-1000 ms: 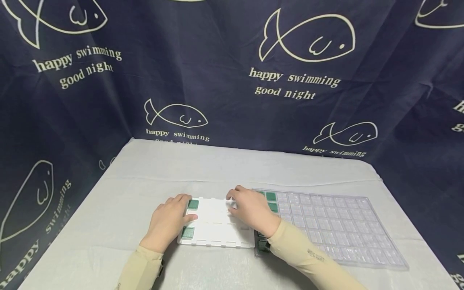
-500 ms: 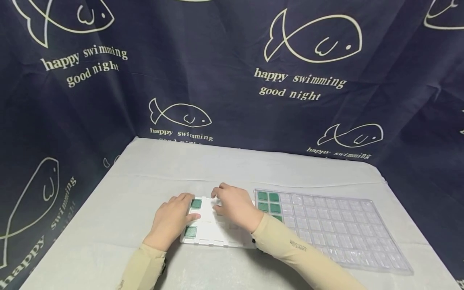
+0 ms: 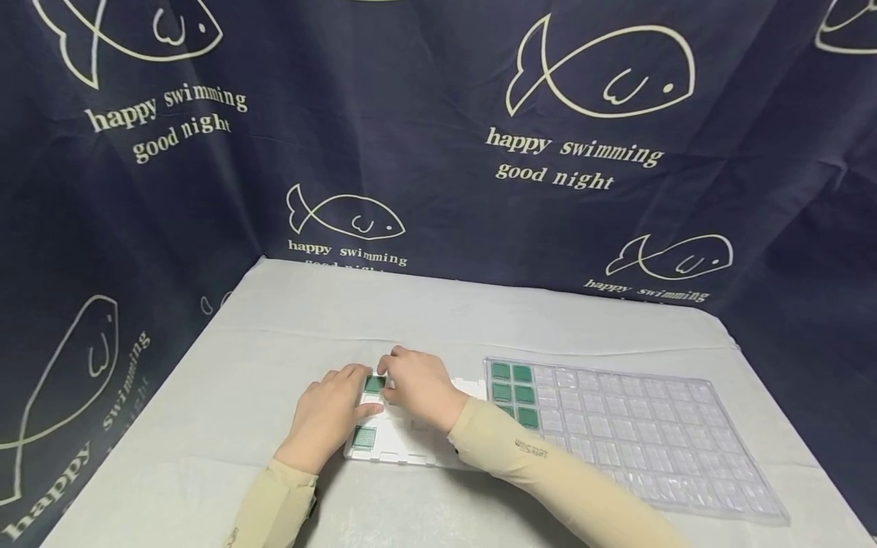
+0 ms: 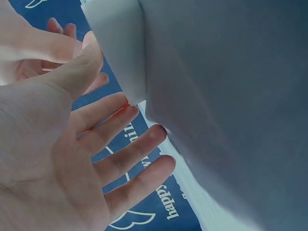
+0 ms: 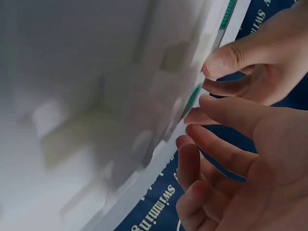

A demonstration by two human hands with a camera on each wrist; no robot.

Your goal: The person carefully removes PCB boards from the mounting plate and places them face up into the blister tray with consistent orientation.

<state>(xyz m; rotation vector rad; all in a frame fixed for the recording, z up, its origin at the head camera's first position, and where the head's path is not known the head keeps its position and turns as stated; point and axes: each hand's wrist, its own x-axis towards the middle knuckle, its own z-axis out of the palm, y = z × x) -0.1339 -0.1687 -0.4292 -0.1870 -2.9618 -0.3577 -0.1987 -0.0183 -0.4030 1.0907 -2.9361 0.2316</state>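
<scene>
A flat white tray (image 3: 411, 445) lies on the table, with one green square circuit board (image 3: 374, 384) at its far left corner and another green board (image 3: 365, 438) at the near left. My left hand (image 3: 327, 411) rests at the tray's left edge, its fingers extended and the thumb over the rim. Right at the far-left board is my right hand (image 3: 419, 388), thumb and index finger apart at its edge. In the right wrist view, that green board (image 5: 193, 98) shows beside the thumb and index tips, while the other fingers curl loosely. The right forearm hides part of the tray.
To the right lies a large clear plastic tray (image 3: 637, 426) of many pockets; several at its left hold green boards (image 3: 522, 374). The right sleeve (image 3: 534, 449) overlaps its near left part. Dark blue curtains (image 3: 445, 152) printed with fish stand behind and beside the table.
My right hand has moved left across the white tray to the far-left board, uncovering green boards in the clear tray. The left hand has stayed at the tray's left edge. The head view has shifted slightly.
</scene>
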